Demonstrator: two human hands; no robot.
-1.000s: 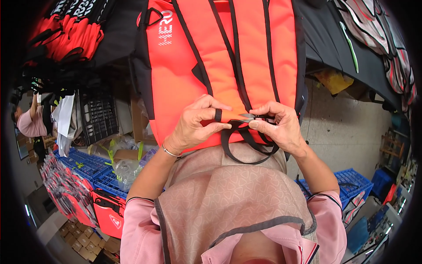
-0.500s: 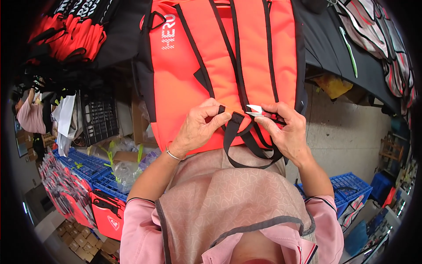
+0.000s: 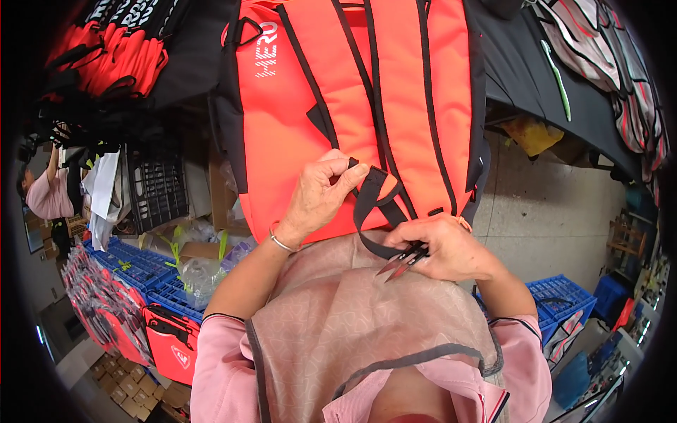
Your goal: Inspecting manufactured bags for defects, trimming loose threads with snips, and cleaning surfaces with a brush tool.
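Note:
A bright orange-red backpack (image 3: 282, 134) with black side panels lies before me, its two padded shoulder straps (image 3: 402, 106) facing up. My left hand (image 3: 317, 194) is closed in a pinch on the black webbing strap (image 3: 361, 215) near the end of one shoulder strap. From there the webbing curves down in a loop toward my right hand (image 3: 451, 247). That hand is closed around a pair of thread snips (image 3: 400, 266), their pointed blades apart and aimed down-left over my apron (image 3: 381, 317). Whether its fingers also grip the webbing is hidden.
A black-covered table (image 3: 522, 70) bears a green toothbrush (image 3: 557, 81) and grey-pink fabric pieces (image 3: 585, 42). Stacked orange-black straps (image 3: 116, 63) lie far left. Blue crates (image 3: 130, 264) stand on both sides, with red bags (image 3: 173, 342) at left. Another person (image 3: 49, 190) is at far left.
My right hand has moved down toward me with the snips, whose blades now point down-left. The left hand stays on the webbing. The person at far left has come further into view.

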